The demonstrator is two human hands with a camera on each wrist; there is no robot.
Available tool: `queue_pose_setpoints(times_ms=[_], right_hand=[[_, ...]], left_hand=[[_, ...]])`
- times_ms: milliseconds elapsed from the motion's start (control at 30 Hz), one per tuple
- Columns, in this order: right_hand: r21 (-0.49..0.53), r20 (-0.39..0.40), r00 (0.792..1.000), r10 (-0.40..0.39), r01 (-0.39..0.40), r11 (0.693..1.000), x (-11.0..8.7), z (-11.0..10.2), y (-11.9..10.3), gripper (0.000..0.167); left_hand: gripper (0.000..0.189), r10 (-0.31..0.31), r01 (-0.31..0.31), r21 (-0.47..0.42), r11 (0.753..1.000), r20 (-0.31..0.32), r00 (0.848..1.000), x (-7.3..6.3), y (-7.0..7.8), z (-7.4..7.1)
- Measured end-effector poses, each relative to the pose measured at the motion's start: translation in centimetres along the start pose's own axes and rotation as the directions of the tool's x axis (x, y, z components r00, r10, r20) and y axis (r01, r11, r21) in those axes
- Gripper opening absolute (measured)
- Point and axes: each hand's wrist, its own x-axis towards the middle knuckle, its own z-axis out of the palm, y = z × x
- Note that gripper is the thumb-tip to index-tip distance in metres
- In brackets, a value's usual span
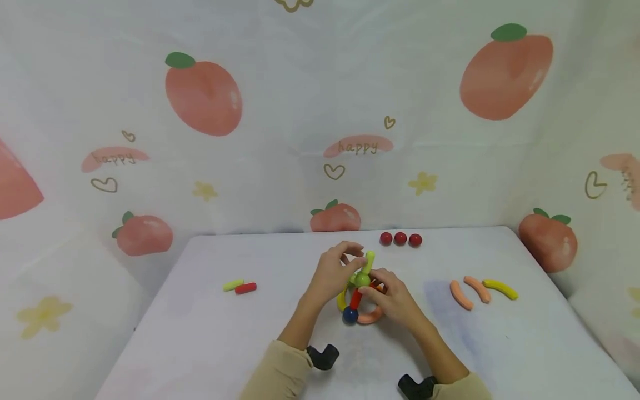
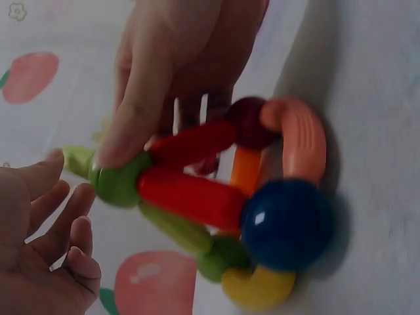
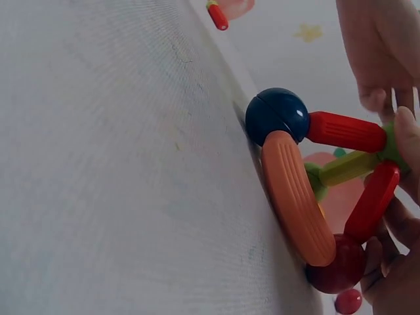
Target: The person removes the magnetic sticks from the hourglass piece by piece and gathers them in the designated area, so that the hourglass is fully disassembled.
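A toy frame of balls and sticks stands on the table in front of both hands. It has a blue ball (image 2: pixel 287 224), a dark red ball (image 3: pixel 336 265), two straight red sticks (image 2: pixel 193 197), a curved orange-pink stick (image 3: pixel 296 200) and a yellow curved stick (image 2: pixel 257 287). At its peak sits a green ball (image 1: pixel 362 279), with a yellow-green stick (image 1: pixel 369 261) rising from it. My right hand (image 1: pixel 392 297) grips the peak, thumb pressed on the green ball. Fingers spread loosely, my left hand (image 1: pixel 334 272) touches the upright stick with a fingertip.
Three red balls (image 1: pixel 400 238) line the table's back edge. To the right lie two curved orange-pink sticks (image 1: pixel 461 295) and a yellow one (image 1: pixel 500 289). A yellow-green stick (image 1: pixel 233 285) and a red stick (image 1: pixel 245 288) lie to the left. Printed cloth hangs behind.
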Motion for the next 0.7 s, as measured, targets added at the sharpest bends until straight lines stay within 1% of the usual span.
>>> queue_pose_setpoints(times_ms=[133,267,333,367,433,500,567,600,700], right_hand=[[-0.003,-0.001,1.0,-0.019,0.019,1.0,0.0,0.1,0.1,0.038],[-0.003,-0.003,1.0,-0.021,0.021,1.0,0.1,0.0,0.2,0.037],[-0.003,-0.006,1.0,-0.024,0.024,1.0,0.1,0.0,0.2,0.037],[-0.003,-0.005,1.0,-0.026,0.026,1.0,0.1,0.1,0.2,0.038],[-0.007,-0.002,0.999,-0.032,0.032,0.999,0.1,0.1,0.2,0.038],[-0.003,0.004,1.0,-0.02,0.02,1.0,0.1,0.1,0.1,0.04],[0.009,0.013,1.0,-0.006,0.005,1.0,0.0,0.1,0.0,0.039],[0.012,0.017,1.0,0.004,-0.004,1.0,0.0,0.0,-0.1,0.039],[0.025,0.022,1.0,0.018,-0.018,1.0,-0.1,-0.2,-0.2,0.038]], left_hand=[[0.029,-0.012,0.013,-0.05,0.999,0.011,1.0,0.3,0.5,1.1],[0.029,-0.015,0.015,-0.063,0.998,0.006,1.0,0.2,0.8,1.4],[0.028,-0.008,0.009,-0.063,0.998,0.016,1.0,0.1,0.9,1.4],[0.028,-0.005,0.007,-0.076,0.997,0.025,1.0,0.1,0.9,1.4],[0.028,0.005,0.001,-0.14,0.99,0.043,0.999,-0.1,0.9,1.3],[0.028,0.018,-0.01,-0.211,0.978,0.037,0.999,-0.3,1.1,0.9],[0.026,0.037,-0.034,-0.275,0.961,0.007,0.999,-0.6,1.1,0.1],[0.026,0.048,-0.05,-0.29,0.956,-0.013,0.999,-0.8,1.0,-0.4],[0.025,0.046,-0.067,-0.279,0.958,-0.083,0.995,-1.6,0.3,-2.4]])
